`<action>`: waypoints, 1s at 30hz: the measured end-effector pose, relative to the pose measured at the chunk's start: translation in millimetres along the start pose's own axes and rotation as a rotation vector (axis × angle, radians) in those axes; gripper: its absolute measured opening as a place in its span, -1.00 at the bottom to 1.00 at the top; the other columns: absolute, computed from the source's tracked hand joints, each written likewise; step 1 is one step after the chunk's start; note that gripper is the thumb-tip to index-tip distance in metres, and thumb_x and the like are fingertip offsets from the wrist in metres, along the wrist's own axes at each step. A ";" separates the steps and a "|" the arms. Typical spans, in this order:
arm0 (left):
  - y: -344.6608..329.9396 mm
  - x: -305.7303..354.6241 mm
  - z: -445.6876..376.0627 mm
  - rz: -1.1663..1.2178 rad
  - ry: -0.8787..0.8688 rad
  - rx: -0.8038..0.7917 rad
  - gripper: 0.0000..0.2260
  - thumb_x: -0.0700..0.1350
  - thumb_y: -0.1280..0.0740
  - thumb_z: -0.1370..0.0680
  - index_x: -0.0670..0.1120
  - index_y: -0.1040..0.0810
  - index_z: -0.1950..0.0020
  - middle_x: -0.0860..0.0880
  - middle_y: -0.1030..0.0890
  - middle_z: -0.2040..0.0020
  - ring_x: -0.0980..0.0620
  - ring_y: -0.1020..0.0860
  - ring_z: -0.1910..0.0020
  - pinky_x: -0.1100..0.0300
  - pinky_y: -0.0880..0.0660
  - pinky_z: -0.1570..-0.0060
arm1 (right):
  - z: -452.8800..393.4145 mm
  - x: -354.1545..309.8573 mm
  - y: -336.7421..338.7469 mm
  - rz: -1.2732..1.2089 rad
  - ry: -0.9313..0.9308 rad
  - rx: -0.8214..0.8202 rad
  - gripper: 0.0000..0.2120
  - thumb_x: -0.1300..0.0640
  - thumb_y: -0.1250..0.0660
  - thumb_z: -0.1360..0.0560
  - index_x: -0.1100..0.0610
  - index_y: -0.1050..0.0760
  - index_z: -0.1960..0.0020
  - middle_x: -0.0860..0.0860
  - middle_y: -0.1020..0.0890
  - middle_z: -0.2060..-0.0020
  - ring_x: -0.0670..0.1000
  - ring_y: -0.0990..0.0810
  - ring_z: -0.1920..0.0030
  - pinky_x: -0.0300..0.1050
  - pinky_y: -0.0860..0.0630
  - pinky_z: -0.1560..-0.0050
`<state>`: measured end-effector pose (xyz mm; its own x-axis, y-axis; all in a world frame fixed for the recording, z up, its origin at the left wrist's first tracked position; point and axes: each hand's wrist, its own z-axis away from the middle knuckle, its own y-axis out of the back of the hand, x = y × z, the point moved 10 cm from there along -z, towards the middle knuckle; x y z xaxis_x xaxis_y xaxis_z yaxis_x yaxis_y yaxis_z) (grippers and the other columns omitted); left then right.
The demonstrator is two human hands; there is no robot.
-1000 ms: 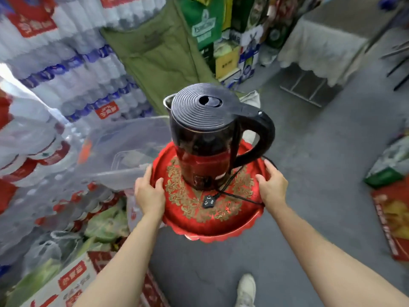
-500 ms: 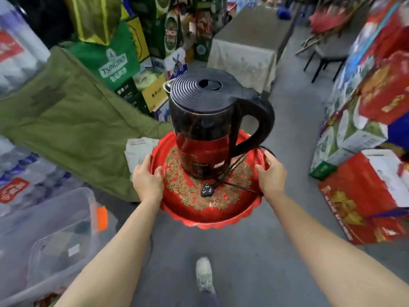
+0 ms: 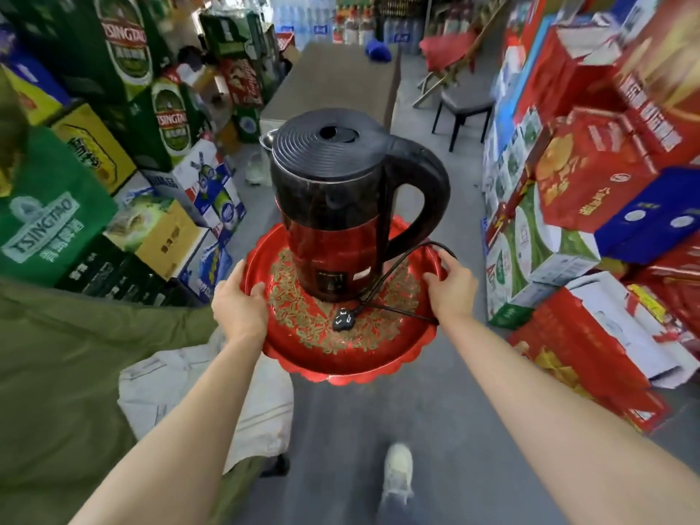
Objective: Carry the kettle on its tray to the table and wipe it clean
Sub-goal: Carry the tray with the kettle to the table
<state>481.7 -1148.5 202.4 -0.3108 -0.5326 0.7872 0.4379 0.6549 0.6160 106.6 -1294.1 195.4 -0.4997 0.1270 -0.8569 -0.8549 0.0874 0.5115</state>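
Mid-frame, both hands, left (image 3: 239, 305) and right (image 3: 451, 288), clamped on tray (image 3: 341, 358) rim, kettle (image 3: 341, 206) upright on it, table (image 3: 333, 81) ahead at top; risks tall kettle tipping, cord (image 3: 401, 259) snagging.

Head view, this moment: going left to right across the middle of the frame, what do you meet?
Green Tsingtao cartons → left hand on the tray rim → kettle standing on the red tray → right hand on the opposite rim → stacked red gift boxes.

The view has swung from bottled-water stacks to an aisle with the table (image 3: 337, 79) straight ahead.
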 end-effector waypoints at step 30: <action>-417.9 390.8 -418.6 0.063 -0.127 -0.052 -0.57 -0.19 -0.40 -0.55 0.01 -0.53 -0.41 -0.11 -0.65 -0.25 -0.12 -0.60 -0.24 -0.06 -0.48 -0.35 | -646.2 -152.9 -65.8 0.029 -0.021 0.028 -0.63 0.34 -0.34 -0.50 0.10 -0.57 -0.27 0.10 -0.69 -0.03 0.11 -0.63 -0.04 -0.21 -0.44 -0.04</action>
<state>530.4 -1854.8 240.2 -0.3838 -0.4170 0.8239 0.5020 0.6547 0.5652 148.8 -1957.8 250.9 -0.5211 0.1509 -0.8401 -0.8355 0.1110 0.5382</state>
